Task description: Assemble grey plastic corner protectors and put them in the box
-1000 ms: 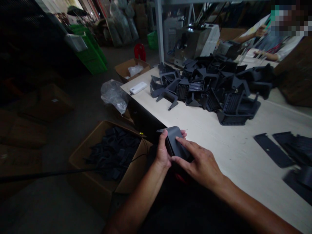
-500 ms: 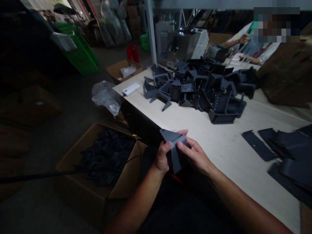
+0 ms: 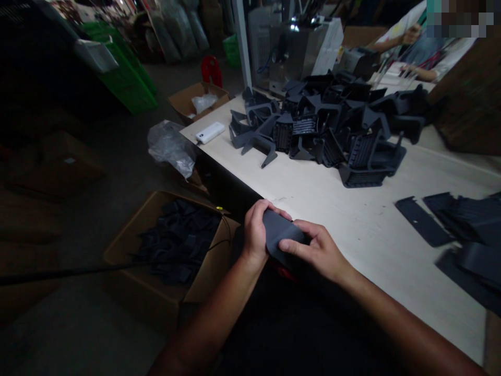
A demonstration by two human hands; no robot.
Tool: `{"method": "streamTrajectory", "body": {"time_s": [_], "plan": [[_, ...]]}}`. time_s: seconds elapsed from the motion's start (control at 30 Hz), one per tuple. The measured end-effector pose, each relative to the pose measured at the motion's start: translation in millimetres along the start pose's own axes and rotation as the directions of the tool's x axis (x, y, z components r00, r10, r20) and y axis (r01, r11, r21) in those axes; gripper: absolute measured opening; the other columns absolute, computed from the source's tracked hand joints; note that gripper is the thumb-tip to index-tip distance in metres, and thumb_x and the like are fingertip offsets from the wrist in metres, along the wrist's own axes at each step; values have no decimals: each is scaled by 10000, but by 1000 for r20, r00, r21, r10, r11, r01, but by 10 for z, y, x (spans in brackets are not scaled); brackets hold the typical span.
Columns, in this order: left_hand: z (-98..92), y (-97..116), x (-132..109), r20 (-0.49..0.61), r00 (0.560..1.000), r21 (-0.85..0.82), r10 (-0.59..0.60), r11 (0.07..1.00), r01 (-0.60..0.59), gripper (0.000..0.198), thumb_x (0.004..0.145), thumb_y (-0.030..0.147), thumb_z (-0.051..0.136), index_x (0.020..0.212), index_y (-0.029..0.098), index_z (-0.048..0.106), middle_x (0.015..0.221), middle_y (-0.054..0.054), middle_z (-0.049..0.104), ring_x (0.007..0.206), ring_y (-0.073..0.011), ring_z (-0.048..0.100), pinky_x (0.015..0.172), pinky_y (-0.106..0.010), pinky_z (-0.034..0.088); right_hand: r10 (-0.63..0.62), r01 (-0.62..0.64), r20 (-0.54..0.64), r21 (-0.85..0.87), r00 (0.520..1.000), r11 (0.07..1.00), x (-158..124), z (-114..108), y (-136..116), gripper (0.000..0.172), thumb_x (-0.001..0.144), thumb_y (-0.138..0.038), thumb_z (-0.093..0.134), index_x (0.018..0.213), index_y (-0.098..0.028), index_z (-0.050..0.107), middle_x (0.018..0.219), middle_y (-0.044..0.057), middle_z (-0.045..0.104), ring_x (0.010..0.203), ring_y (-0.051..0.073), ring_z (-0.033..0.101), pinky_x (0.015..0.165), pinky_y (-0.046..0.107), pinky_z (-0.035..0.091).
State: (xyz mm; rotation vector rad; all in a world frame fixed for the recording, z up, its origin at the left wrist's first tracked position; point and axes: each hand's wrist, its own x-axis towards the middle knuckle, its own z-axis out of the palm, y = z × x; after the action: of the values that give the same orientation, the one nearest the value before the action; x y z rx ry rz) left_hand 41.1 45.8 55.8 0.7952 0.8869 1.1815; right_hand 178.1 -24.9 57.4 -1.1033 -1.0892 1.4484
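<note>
Dark grey moulded piece point(image 3: 281, 234) held in both hands at the near edge of the table point(image 3: 344, 219). The left hand point(image 3: 259, 230) was curled around the far side, its fingers point(image 3: 266, 204) closed narrowly over the piece; the right hand point(image 3: 315, 249) lay across the near face, its fingertips point(image 3: 291, 245) pressed on the piece. Even pressure from both hands was judged best for a steady hold, with the piece kept clear of the table. Counts, with clock directions taken from the hands: one piece held; a pile point(image 3: 324, 125) of similar dark frames at 1 o'clock, over twenty, exact number hidden by overlap; at least four flat strips point(image 3: 422, 222) at 3 o'clock, partly blurred; one white power bank point(image 3: 209, 132) and one clear bag point(image 3: 170, 149) at 11 o'clock; one carton point(image 3: 129, 250) of dark pieces point(image 3: 176, 240) at 9 o'clock, contents uncountable; a second carton point(image 3: 183, 102) farther off at 11 o'clock; two co-worker's hands point(image 3: 410, 35) at 1 o'clock, well apart.
</note>
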Motion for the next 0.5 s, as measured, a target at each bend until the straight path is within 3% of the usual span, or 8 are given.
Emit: {"method": "streamTrajectory", "body": {"time_s": [0.1, 0.17, 0.27, 0.33, 0.4, 0.5], "plan": [[-176, 87, 30, 213, 974, 377, 83, 912, -160, 352, 908, 499, 666, 751, 197, 758, 767, -57, 743, 796, -221, 667, 798, -280, 472, 145, -140, 79, -67, 986, 988, 0, -148, -80, 401, 759, -520, 896, 895, -175, 743, 744, -6, 663, 633, 141, 571, 563, 238, 438], [-260, 159, 27, 376, 926, 533, 19, 813, -234, 292, 853, 473, 757, 741, 205, 785, 775, -51, 735, 795, -219, 635, 745, -267, 434, 174, -153, 116, -175, 978, 973, 3, -214, -101, 421, 769, -544, 885, 922, -173, 760, 769, 2, 689, 660, 155, 599, 570, 244, 441], [-286, 233, 9, 552, 823, 632, -132, 710, -310, 327, 823, 444, 790, 622, 204, 695, 605, 13, 573, 614, -156, 487, 584, -265, 312, 111, -53, 159, -330, 981, 943, 16, -249, -123, 398, 754, -544, 899, 861, -183, 772, 766, -13, 685, 715, 162, 610, 617, 247, 446], [-264, 247, 10, 601, 779, 658, -179, 664, -355, 430, 849, 462, 758, 560, 192, 588, 552, 43, 430, 554, -118, 373, 540, -276, 222, 19, 45, 143, -434, 990, 900, 20, -270, -163, 377, 756, -538, 901, 824, -192, 767, 751, -24, 681, 730, 160, 611, 636, 247, 439], [-247, 236, 24, 576, 802, 647, -158, 688, -330, 501, 888, 512, 698, 549, 188, 522, 553, 48, 371, 547, -106, 339, 535, -282, 203, -87, 125, 95, -547, 992, 828, 10, -319, -213, 350, 792, -533, 878, 854, -202, 780, 768, -22, 707, 737, 161, 632, 654, 252, 440], [-249, 183, 39, 455, 881, 565, -128, 807, -174, 553, 896, 581, 651, 550, 195, 458, 554, 49, 346, 526, -97, 317, 520, -275, 211, -201, 179, 31, -600, 979, 780, -28, -417, -230, 313, 937, -519, 744, 923, -212, 800, 837, 1, 756, 760, 164, 676, 688, 257, 466]]}}
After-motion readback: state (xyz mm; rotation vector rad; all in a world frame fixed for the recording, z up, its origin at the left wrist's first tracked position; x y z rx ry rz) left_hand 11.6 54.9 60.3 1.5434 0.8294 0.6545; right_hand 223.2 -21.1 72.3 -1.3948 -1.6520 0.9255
